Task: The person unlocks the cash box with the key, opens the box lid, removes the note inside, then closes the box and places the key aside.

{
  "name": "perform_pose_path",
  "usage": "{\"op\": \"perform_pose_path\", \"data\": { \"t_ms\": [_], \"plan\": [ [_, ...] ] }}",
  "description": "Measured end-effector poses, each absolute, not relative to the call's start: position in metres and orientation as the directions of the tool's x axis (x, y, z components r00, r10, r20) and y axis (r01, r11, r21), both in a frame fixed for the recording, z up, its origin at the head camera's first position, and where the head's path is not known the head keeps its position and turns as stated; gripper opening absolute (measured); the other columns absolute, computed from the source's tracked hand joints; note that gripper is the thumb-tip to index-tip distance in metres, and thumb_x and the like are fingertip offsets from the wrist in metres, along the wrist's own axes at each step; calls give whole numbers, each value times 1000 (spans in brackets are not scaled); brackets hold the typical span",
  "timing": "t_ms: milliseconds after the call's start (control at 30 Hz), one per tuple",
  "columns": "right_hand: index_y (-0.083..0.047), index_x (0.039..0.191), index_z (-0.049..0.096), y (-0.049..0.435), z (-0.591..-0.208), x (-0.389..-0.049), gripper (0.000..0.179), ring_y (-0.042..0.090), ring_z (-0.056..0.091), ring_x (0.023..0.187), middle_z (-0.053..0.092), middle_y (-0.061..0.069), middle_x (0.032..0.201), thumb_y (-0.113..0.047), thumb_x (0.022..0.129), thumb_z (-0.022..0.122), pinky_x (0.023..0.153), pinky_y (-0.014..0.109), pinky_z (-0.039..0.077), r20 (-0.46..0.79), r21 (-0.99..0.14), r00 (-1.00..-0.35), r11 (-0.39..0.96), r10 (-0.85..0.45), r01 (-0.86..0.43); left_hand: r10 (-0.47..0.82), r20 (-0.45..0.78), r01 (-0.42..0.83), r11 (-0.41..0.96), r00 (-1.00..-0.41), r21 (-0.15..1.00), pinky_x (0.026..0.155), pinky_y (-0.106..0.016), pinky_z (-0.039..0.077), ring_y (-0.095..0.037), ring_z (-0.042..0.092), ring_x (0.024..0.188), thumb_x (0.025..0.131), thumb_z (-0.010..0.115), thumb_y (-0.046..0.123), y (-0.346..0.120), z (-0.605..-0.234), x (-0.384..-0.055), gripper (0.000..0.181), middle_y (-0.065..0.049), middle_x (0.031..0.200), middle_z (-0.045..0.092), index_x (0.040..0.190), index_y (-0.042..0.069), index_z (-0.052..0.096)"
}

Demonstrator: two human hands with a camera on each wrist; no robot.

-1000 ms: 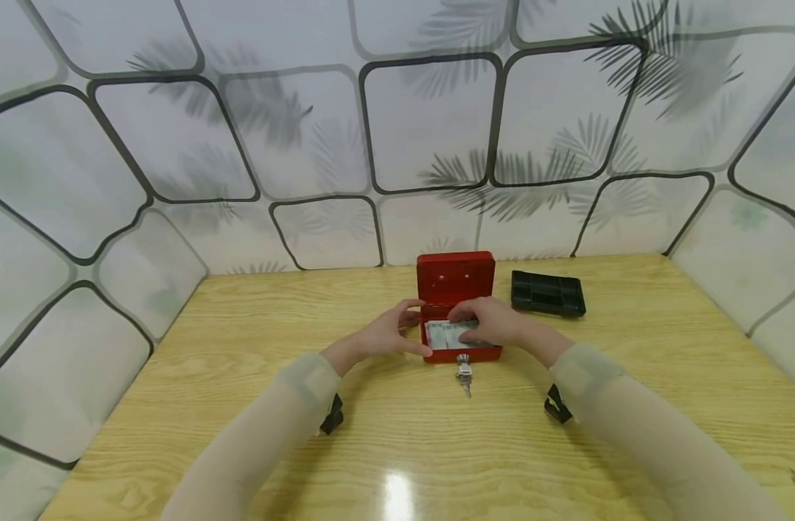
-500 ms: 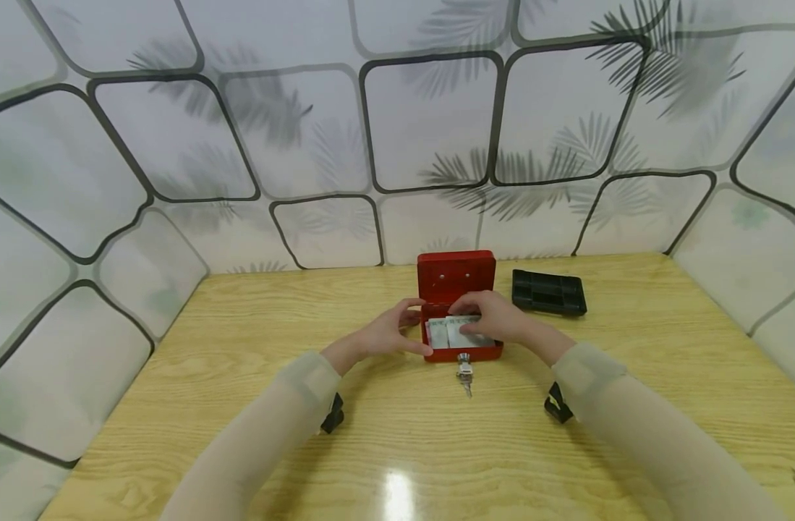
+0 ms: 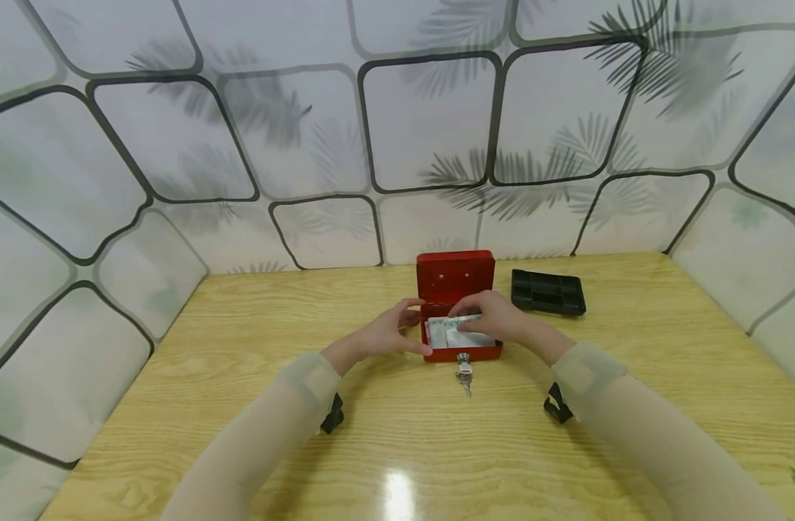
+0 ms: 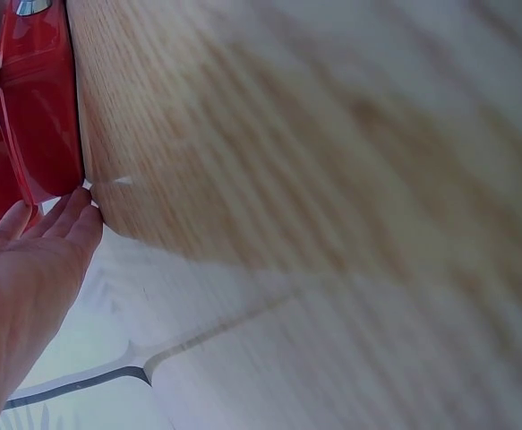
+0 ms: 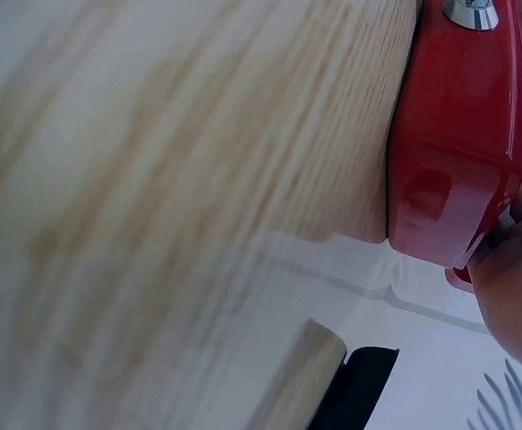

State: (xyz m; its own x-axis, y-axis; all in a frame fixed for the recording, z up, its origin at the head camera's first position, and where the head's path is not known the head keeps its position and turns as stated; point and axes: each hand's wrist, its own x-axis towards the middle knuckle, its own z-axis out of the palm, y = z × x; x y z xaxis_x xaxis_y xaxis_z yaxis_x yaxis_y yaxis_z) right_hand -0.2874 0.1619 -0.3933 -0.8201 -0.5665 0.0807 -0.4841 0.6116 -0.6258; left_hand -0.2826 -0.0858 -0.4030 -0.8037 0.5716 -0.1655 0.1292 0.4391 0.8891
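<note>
An open red cash box stands on the table with its lid raised at the back. Inside lie pale banknotes. My left hand holds the box at its left side, thumb by the front corner, fingers toward the back. In the left wrist view, the left hand's fingers touch the box's side wall. My right hand reaches over the right side and pinches the banknotes, thumb on top; its fingertips are partly hidden. Keys hang from the front lock.
A black compartment tray lies on the table right of the box. The wooden table meets a patterned wall covering behind and at both sides. Black straps sit at the wrists.
My right hand has shifted slightly up and back, and the banknotes under it have lifted toward the rear of the box. The left hand and the box stay in place.
</note>
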Motion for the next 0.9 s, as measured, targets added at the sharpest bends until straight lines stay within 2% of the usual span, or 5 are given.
{"op": "perform_pose_path", "data": {
  "t_ms": [300, 600, 767, 900],
  "plan": [
    [-4, 108, 72, 163, -390, -288, 18, 25, 64, 98, 70, 7, 105, -6, 91, 68, 84, 42, 53, 127, -680, -831, 562, -542, -471, 570, -157, 137, 438, -806, 888, 111, -43, 29, -29, 36, 137, 84, 78, 13, -85, -402, -284, 82, -14, 147, 41, 149, 10, 28],
    [-7, 111, 71, 170, -371, -288, 20, 27, 63, 101, 69, 8, 109, -14, 93, 68, 81, 42, 53, 167, -724, -890, 560, -425, -403, 565, -167, 136, 454, -808, 880, 112, -42, 28, -29, 35, 138, 83, 79, 15, -84, -402, -285, 82, -14, 148, 41, 149, 12, 29],
    [-6, 112, 71, 179, -360, -287, 22, 26, 62, 99, 68, 10, 110, -14, 93, 68, 73, 36, 53, 177, -742, -903, 549, -392, -384, 560, -165, 135, 456, -812, 880, 112, -42, 29, -29, 36, 137, 82, 80, 15, -84, -402, -285, 84, -14, 147, 41, 148, 11, 29],
    [-4, 113, 70, 189, -353, -284, 23, 24, 62, 90, 68, 12, 108, -14, 93, 68, 65, 32, 52, 201, -733, -898, 548, -390, -402, 558, -165, 133, 454, -814, 881, 112, -41, 28, -29, 35, 138, 81, 80, 14, -85, -402, -283, 84, -14, 148, 40, 149, 11, 29]
  ]
}}
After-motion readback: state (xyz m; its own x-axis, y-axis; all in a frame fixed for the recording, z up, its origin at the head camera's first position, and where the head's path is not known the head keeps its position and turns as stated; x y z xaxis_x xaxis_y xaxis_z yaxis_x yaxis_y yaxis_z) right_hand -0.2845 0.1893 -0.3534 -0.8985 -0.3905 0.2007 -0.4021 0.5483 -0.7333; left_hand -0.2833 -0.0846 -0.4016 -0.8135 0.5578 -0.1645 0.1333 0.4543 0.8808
